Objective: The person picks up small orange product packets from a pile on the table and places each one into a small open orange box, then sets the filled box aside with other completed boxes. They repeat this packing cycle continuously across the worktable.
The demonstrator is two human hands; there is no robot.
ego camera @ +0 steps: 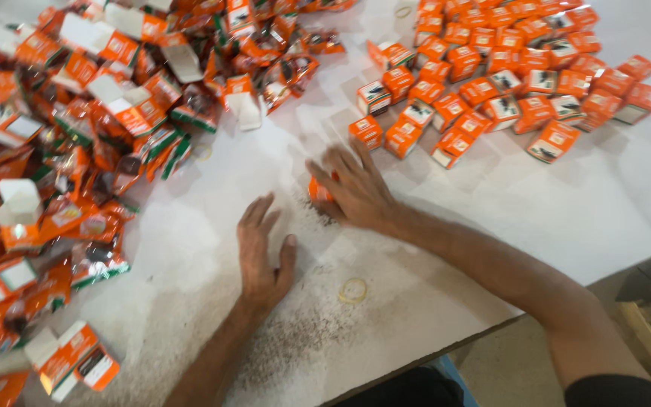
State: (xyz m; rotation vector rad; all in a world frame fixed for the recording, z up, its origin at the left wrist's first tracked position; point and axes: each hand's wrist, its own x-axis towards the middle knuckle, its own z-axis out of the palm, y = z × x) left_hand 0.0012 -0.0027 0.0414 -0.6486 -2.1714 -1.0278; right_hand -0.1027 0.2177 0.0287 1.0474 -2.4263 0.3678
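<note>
Orange shows between the fingers of the right hand (356,192), which lies spread and palm down over a small orange carton (318,190) on the white table (566,211). The fingers cover the carton loosely rather than clamp it; only its left edge peeks out. The left hand (261,252) rests flat and open on the bare tabletop just beside it, holding nothing.

To handle the carton well, it seems wise to curl the right fingers around its sides and lift it squarely, so the thin card does not crush, with the left hand ready to steady it.

Dark specks (310,332) are scattered over the table around both hands, and a rubber band (353,291) lies near the front edge. Beyond the right hand stand rows of closed orange boxes (506,83). To the left sprawls a heap of open cartons and foil sachets (77,136).

Most of the carton is hidden under the palm, so whether its flaps are open cannot be told. Motion blurs the picture, and the heap runs off the frame's left edge.
</note>
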